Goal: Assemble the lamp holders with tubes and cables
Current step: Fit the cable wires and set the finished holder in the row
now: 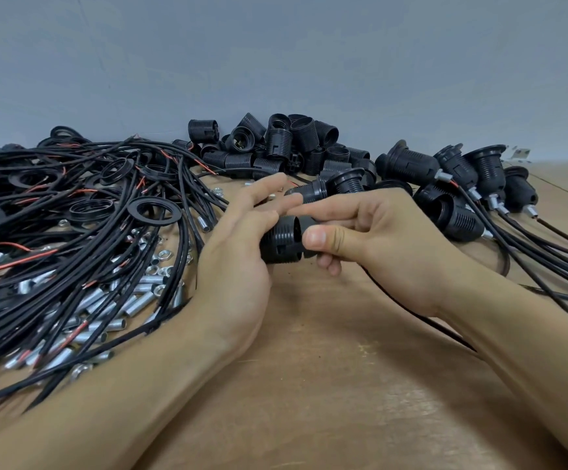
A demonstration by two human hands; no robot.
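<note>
we hold one threaded lamp holder shell point(280, 239) over the wooden table point(309, 385), just in front of the heap of loose shells point(275, 144). our left hand point(238, 266) wraps it steady while our right hand point(374, 232) pinches the mating cap against it, likely to twist them together.

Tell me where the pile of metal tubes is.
In the head view, the metal tubes lie at the table's left, under the black cables, beside the left hand.
</note>
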